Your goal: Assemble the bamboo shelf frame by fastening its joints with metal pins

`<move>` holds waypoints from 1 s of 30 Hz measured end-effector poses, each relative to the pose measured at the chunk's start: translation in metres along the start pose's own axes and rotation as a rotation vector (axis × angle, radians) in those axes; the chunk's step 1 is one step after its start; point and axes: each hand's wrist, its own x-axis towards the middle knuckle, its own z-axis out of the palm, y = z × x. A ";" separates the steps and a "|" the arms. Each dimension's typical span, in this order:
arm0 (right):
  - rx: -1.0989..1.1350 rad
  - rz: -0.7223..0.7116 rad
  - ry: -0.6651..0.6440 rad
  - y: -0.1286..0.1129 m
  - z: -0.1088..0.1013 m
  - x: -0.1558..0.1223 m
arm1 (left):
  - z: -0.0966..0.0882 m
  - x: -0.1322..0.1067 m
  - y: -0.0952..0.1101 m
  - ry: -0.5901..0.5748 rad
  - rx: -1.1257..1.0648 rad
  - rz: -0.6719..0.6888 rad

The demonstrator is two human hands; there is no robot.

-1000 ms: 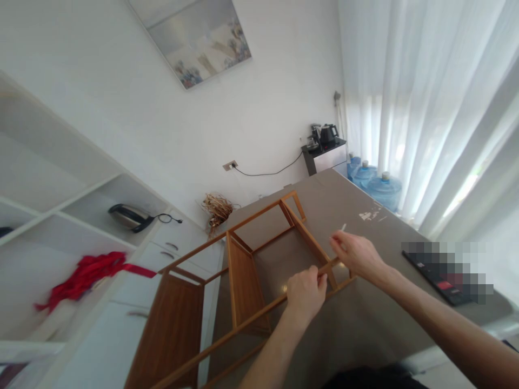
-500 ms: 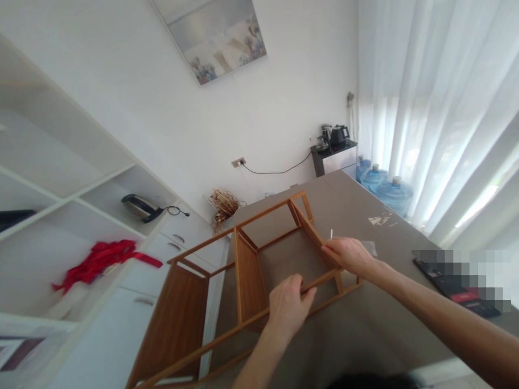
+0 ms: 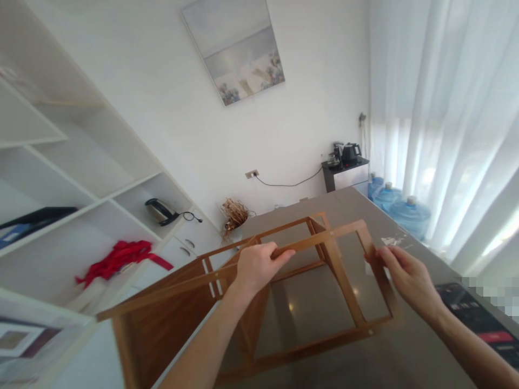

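Observation:
A brown wooden shelf rack lies tilted over the grey table, its frame running from the lower left towards the right. My left hand is closed round the upper long rail, near the middle of the rack. At the right end, my right hand pinches the short end bar between thumb and fingers. Solid slatted boards fill the left part of the rack, and its lower left end runs out of view. Part of the far side is hidden behind my left hand and forearm.
The grey table carries a black-and-red flat object at the right and white scraps. Blue water bottles stand by the curtain. White shelving on the left holds a kettle and red cloth. Dried stalks stand behind.
The rack has been turned and its near side raised. My left hand has moved left and up with the rail. My right hand has shifted right, from a crosspiece to the end bar.

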 end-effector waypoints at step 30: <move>-0.698 -0.598 -0.517 -0.128 0.016 0.028 | -0.019 -0.029 0.075 -0.294 -0.167 0.178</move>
